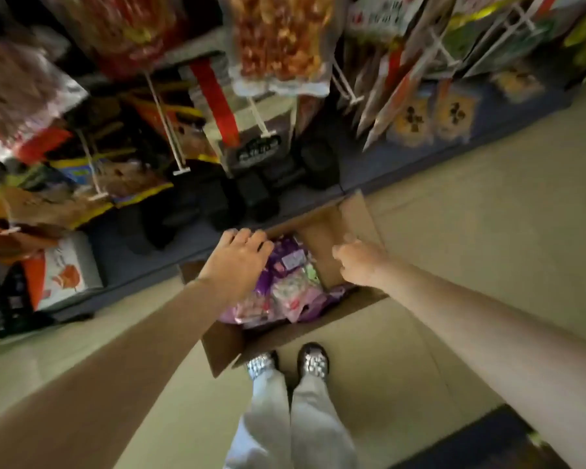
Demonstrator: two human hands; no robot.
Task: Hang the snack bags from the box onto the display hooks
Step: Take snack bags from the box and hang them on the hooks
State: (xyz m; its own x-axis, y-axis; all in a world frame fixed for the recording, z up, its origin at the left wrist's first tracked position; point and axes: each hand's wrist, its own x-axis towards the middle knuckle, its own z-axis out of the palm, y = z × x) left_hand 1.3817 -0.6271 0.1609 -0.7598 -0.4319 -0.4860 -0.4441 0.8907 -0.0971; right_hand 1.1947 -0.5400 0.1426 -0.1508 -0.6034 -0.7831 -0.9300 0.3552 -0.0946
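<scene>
- Head view: reaching down with both hands toward the cardboard box [322, 231] on the floor
- Left hand [239, 262] hovering over the purple snack bags [285, 286] inside, fingers loosely spread, holding nothing
- Right hand [359, 264] blurred, fingers impossible to judge
- Likely handling light, soft, crinkly; pinching at the top header, near the hanging hole

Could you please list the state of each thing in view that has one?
Brown cardboard box: open, flaps out, on the floor.
Purple and pink snack bags: piled inside the box.
Left hand: open, above the bags.
Right hand: blurred, holds nothing visible.
White display hooks: several bare at their tips.
</scene>
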